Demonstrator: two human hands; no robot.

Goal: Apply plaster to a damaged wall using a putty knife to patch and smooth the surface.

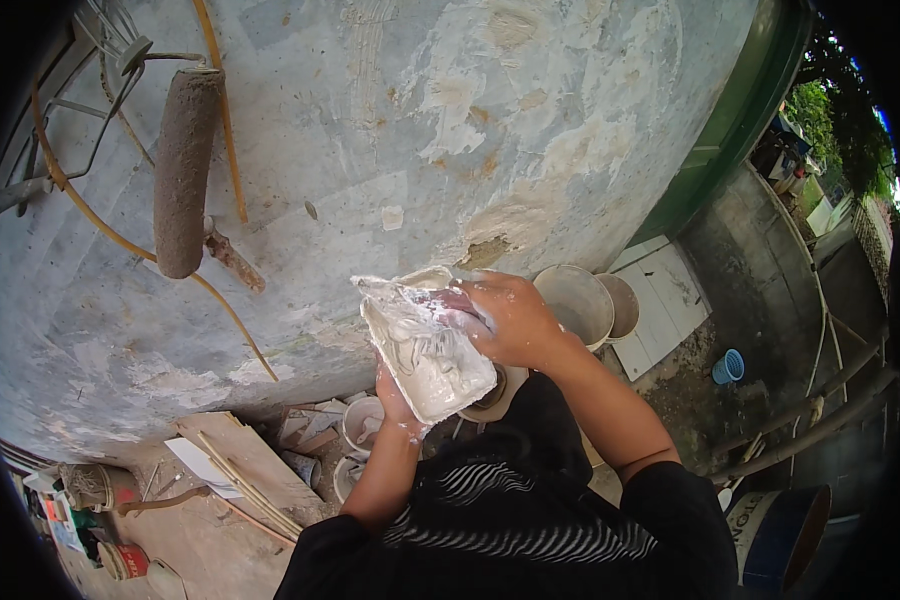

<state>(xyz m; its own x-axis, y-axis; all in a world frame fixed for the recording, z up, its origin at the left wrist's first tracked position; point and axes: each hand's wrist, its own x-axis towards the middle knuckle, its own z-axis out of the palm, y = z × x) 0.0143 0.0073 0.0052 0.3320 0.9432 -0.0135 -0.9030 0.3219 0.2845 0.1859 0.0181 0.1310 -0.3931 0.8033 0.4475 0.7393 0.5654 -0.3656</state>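
Note:
A rectangular tub (467, 398) full of wet white plaster is held tilted in front of my body. My left hand (394, 396) grips it from below and along its left side, the fingers partly hidden behind it. My right hand (515, 318), spattered with white, is closed around the dark reddish handle of a putty knife (390, 297). The knife's blade is thickly coated with plaster and lies over the tub's far end. Beyond the tub stands a grey-white wall (310, 120) with rough patches and a small broken hole (486, 251).
A brown paint roller (187, 170) hangs at the upper left near a yellow-brown cable (232, 130). Buckets (575, 305) stand by the wall's foot. Boards (255, 460) and rubble lie lower left. A blue basket (728, 366) and a large drum (785, 535) are at right.

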